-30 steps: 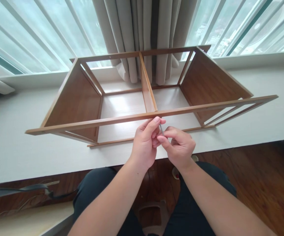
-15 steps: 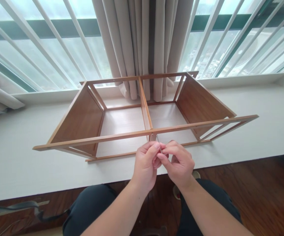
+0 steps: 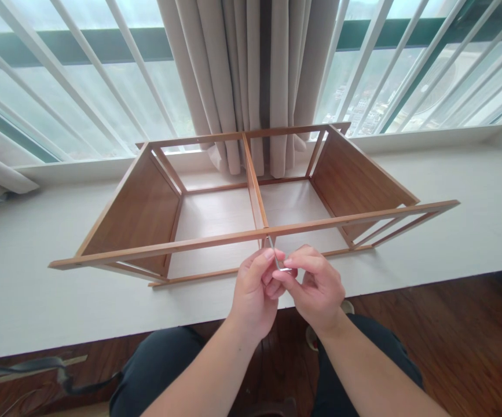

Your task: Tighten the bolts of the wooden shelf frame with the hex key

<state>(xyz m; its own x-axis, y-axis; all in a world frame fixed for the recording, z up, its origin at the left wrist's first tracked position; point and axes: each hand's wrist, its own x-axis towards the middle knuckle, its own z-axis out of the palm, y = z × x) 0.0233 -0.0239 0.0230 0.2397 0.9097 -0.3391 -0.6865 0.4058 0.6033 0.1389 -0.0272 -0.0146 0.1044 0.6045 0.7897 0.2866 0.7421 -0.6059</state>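
A brown wooden shelf frame lies on its side on a long white ledge, with a middle divider and two side panels. My left hand and my right hand meet just below the frame's front rail, at the divider. Both pinch a small bent metal key, whose upper tip reaches the rail's underside. Fingers of both hands are curled.
Grey curtains hang behind the frame, before a window with white bars. The ledge's front edge runs above my dark-trousered knees and a dark wooden floor. A dark cable lies at lower left.
The view tilted up between the first two frames, so the frame sits lower. My hands stayed at the rail; the metal key now shows more, turned between my fingers.
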